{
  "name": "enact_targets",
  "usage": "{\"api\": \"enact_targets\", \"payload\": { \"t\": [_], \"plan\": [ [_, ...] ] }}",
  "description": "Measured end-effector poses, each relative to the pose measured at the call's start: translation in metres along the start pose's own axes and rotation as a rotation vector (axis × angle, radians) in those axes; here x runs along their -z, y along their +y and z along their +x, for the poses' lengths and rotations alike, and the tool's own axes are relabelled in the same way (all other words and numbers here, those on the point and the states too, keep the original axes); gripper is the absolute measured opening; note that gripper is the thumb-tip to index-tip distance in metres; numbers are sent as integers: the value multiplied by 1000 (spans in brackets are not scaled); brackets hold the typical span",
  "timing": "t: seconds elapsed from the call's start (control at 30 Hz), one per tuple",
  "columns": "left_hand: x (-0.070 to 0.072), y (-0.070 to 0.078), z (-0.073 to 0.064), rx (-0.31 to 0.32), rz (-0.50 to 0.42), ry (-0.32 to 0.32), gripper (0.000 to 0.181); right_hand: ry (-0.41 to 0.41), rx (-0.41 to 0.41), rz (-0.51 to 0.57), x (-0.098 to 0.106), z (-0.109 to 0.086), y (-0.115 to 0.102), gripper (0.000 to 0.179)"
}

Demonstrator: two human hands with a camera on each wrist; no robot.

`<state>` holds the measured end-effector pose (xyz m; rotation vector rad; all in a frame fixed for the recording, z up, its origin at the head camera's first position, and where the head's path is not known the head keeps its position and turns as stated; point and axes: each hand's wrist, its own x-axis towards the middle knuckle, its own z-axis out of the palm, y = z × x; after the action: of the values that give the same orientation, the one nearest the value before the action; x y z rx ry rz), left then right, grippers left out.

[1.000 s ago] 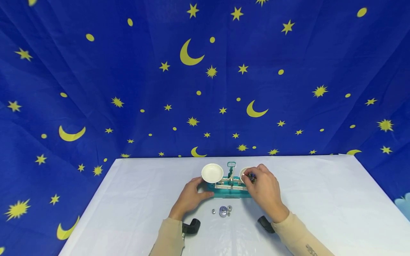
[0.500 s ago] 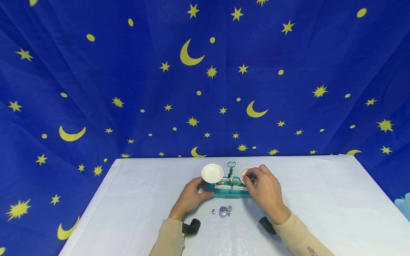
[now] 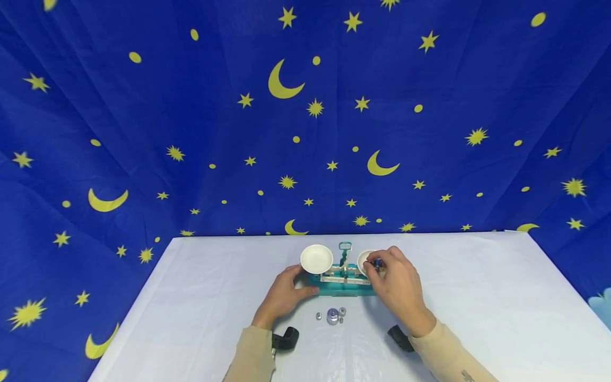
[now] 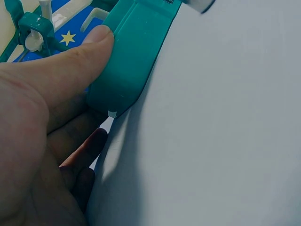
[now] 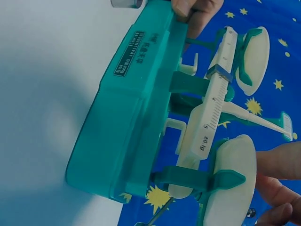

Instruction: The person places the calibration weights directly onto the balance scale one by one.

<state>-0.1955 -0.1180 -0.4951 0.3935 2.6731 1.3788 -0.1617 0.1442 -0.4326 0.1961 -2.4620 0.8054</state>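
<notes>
Closest to me, my left beige sleeve (image 3: 250,353) and right beige sleeve (image 3: 451,353) cross a smooth white tabletop (image 3: 181,329), which has a glossy sheen between them. A black curved piece (image 3: 287,338) sits by my left wrist, another black curved piece (image 3: 400,338) by my right. Farther in, a large round silver metal weight (image 3: 333,317) stands among three smaller silver ones.

Beyond them is a teal plastic tray balance (image 3: 341,289), near the middle of the table's far half. Its long axis runs left to right, roughly parallel to the far edge, and its labelled side faces me. My left hand (image 3: 281,297) grips the left end of its base, thumb on top. The white graduated beam (image 5: 211,110) slopes slightly down to the right, under a round white left pan (image 3: 316,259) and a matching right pan (image 5: 233,183). My right hand (image 3: 398,286) is at that right pan, thumb and forefinger narrowly spaced; a small shiny metal piece (image 5: 251,213) shows beside the fingertips, but I cannot tell whether they hold it. The teal-framed indicator (image 3: 345,245) rises mid-balance.

Behind the table's far edge hangs a creased deep-blue cloth (image 3: 215,127) printed with yellow stars, moons and dots; a pale blue shape (image 3: 602,306) shows at the right edge.
</notes>
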Motion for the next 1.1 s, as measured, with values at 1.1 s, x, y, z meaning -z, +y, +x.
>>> {"api": "enact_targets", "payload": {
  "t": [1.1],
  "plan": [
    [0, 0, -1, -20, 8, 3, 67, -58, 47, 183, 5, -19, -21, 16]
  ]
}}
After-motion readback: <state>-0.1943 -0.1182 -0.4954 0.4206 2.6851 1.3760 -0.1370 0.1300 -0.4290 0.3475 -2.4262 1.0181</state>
